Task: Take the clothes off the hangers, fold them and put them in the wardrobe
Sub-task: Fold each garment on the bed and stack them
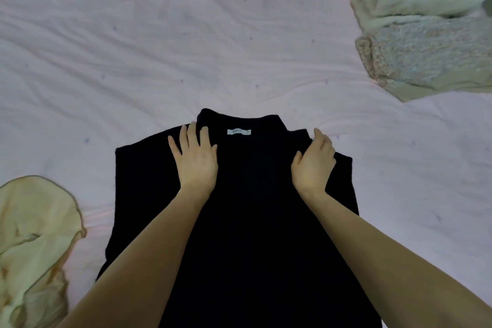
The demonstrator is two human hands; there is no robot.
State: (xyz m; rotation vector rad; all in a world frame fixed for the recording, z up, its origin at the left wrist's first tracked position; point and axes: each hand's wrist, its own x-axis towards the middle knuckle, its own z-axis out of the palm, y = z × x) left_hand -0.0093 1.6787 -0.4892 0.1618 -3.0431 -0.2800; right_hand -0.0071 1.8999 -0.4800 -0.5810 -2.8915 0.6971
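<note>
Head camera looks straight down at a black knitted high-neck garment [239, 221] spread flat on a crumpled pale pink bedsheet [133, 48], collar pointing away from the person and its small white neck label [238, 132] showing. No hanger is in sight, so this piece looks to be at the smoothing or folding stage. Left hand [195, 160] lies flat on the near-left shoulder, fingers straight and spread, pressing the knit down and holding nothing. Right hand [314, 162] sits on the opposite shoulder with its fingers bent over the shoulder edge; whether they actually pinch the fabric I cannot tell. Now the relation that matters: the garment's long axis runs from the collar back toward the person's body, passing between the two forearms, and each hand is parked on its own shoulder just beside the collar. So either side panel is reachable by the hand above it, and a fold inward across that long axis looks like the natural next move. Off to the far right waits a stack of folded clothes, speckled grey knit with cream fleece and a blue piece on top [426, 21], well apart from the hands. At lower left, a loose pale yellow garment [34, 234] lies unfolded beside the black one.
</note>
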